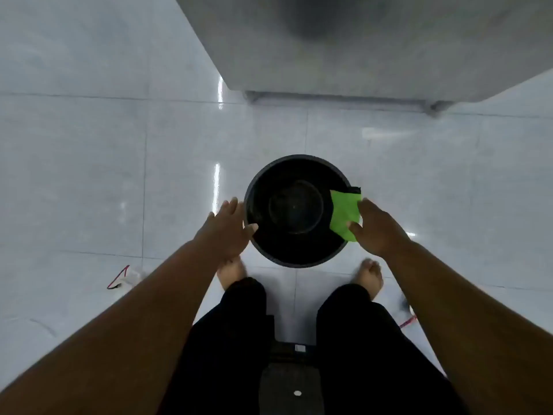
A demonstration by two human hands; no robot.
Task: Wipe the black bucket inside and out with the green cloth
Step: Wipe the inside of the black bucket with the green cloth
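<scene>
The black bucket is standing upright on the floor between the person's feet, mouth facing straight up. The right hand is pinching the green cloth, which is draping over the right rim and lying inward of those fingers. The left hand is bracing the left rim, fingers spread.

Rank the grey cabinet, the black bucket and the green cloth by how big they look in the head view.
1. Grey cabinet, largest, though cut off by the frame.
2. Black bucket.
3. Green cloth, smallest; the right hand covers part of it.
</scene>
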